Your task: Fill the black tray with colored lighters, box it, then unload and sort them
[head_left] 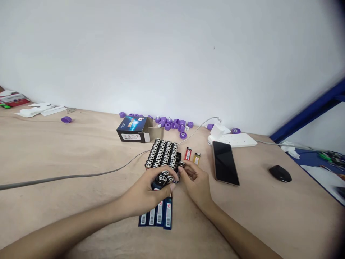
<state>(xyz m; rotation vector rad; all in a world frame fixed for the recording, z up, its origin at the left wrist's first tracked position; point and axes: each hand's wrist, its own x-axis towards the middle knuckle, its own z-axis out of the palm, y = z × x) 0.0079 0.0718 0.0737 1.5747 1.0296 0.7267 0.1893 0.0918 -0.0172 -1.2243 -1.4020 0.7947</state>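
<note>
A tightly packed block of disposable lighters (163, 154) with silver metal heads lies on the wooden desk (81, 151). My left hand (152, 189) closes over the heads of a group of blue lighters (161, 216), whose labelled bodies stick out toward me. My right hand (194, 178) pinches a small dark lighter head (182, 164) at the block's right edge. A red lighter (188, 154) and a yellow lighter (196, 158) lie just beyond my right fingers. My left hand hides the block's near end.
Behind the block stand an open dark box (136, 129) and scattered purple plastic caps (172, 126). To the right are a smartphone (225, 163), a white power strip (233, 140) and a black mouse (280, 173). A grey cable (81, 175) crosses the desk.
</note>
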